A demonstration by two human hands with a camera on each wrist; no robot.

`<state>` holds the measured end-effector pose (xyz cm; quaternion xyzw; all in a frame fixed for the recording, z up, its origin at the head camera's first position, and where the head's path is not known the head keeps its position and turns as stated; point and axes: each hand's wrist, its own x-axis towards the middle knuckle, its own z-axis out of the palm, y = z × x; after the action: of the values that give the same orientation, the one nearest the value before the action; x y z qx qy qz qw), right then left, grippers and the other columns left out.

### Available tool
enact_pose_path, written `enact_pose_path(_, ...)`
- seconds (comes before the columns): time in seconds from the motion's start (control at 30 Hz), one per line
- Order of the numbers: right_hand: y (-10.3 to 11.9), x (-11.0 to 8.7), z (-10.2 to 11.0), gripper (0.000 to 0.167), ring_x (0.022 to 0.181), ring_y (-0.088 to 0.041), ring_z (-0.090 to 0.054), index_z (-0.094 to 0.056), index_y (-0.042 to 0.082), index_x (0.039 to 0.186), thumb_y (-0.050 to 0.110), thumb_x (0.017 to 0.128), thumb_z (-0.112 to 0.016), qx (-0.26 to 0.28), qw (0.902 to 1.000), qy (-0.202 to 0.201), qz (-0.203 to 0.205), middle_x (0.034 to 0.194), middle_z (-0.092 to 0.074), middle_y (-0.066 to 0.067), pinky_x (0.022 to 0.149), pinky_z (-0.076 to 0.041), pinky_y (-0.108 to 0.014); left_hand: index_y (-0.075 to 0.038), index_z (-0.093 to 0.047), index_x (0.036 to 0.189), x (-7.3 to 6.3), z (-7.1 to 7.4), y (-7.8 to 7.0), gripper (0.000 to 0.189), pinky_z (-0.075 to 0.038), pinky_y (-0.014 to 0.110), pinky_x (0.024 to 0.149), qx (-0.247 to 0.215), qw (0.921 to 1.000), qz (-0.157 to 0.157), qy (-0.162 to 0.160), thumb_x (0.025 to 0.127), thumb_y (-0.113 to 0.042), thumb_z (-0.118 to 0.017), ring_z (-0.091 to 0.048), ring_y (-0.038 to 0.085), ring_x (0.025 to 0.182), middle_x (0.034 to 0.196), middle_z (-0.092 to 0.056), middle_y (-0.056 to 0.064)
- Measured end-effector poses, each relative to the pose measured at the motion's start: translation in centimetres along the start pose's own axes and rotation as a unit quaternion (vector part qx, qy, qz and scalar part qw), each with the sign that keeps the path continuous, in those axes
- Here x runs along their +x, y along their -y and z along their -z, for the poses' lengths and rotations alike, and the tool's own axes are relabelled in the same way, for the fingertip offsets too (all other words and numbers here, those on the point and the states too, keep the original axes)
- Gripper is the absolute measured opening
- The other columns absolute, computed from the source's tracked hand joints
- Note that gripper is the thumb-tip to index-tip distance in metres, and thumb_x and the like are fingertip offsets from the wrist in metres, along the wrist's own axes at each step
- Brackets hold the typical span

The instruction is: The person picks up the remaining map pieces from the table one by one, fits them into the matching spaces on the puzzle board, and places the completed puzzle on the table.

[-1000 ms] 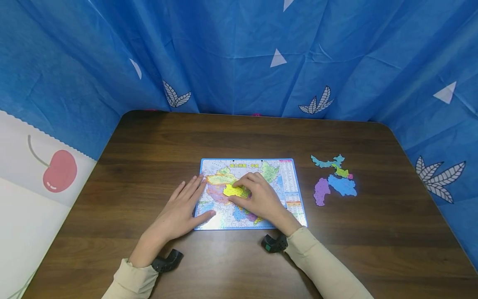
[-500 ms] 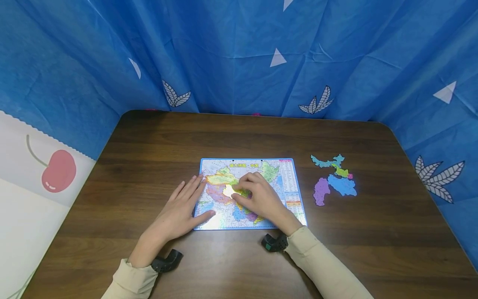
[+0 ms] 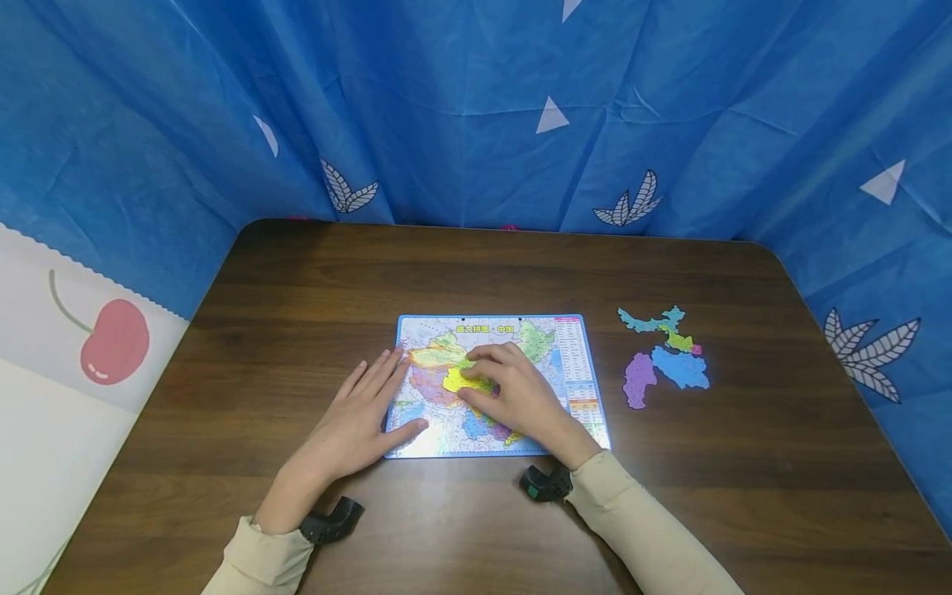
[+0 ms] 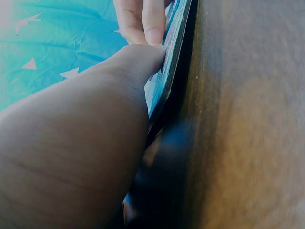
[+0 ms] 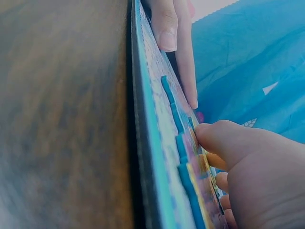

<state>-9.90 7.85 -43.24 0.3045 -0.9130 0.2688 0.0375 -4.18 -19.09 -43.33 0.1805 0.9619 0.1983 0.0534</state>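
Observation:
A magnetic map puzzle board (image 3: 435, 445) with a blue border lies on the table, several coloured pieces in its map. My left hand (image 3: 364, 413) rests with spread, straight fingers over the board's left edge. My right hand (image 3: 516, 397) pinches a yellow puzzle piece (image 3: 455, 380) between thumb and fingers, over the middle of the map. The right part of that piece is hidden under the fingers. In the right wrist view, the right thumb (image 5: 214, 136) is close against the board's face, and thick-edged pieces stand proud of it.
To the right of the board lie loose pieces: a teal one (image 3: 643, 323), a light green one (image 3: 678, 340), a small pink one (image 3: 696, 349), a blue one (image 3: 680, 368) and a purple one (image 3: 638, 382). A blue curtain (image 3: 476, 116) hangs behind the table (image 3: 327, 281).
Half a second ago the yellow piece flashed white with glare; now it shows yellow again, with the right fingers shifted slightly on it. The left hand stays put.

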Motion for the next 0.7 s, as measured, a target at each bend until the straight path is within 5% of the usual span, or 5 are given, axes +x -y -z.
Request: enact_pose_path(0.7, -0.34, -0.50, -0.27, 0.030, 0.111, -0.016, -0.062, -0.079, 0.015, 0.113, 0.035, 0.090, -0.080, 0.002, 0.9983, -0.047, 0.035, 0.126, -0.073, 0.001, 0.092, -0.057, -0.032, -0.010, -0.028, 0.164, -0.06, -0.32, 0.13, 0.096, -0.010, 0.055, 0.128, 0.002, 0.9999, -0.004, -0.011, 0.094, -0.068, -0.058, -0.015, 0.029, 0.160, 0.173, -0.016, 0.007)
